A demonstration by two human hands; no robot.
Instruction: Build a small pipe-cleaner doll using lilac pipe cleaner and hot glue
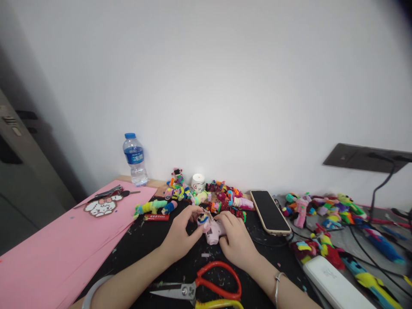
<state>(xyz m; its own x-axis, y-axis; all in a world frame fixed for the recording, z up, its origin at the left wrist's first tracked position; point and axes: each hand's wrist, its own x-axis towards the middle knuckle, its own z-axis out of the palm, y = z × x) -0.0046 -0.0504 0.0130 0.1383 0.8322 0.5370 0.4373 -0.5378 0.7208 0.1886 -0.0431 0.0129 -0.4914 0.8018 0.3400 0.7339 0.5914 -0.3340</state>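
My left hand [181, 231] has its thumb and fingers closed round a small fuzzy craft piece [203, 220] with blue, yellow and pink parts. My right hand [236, 240] rests round a pale pink plastic tool [213, 234], shaped like a small glue gun; its far end is partly hidden. The two objects meet between my hands, above a black mat [180, 268]. Nearer to me lie open scissors [189, 291] with one red and one yellow handle. A red lighter [156, 218] lies left of my left hand.
Fuzzy figures line the back by a white roll [198, 182] and crowd the right side. A phone [270, 213], a white power bank [334, 283] and cables lie right. Left are pink sheets [61, 249], a white dog-shaped piece [102, 206] and a water bottle [135, 161].
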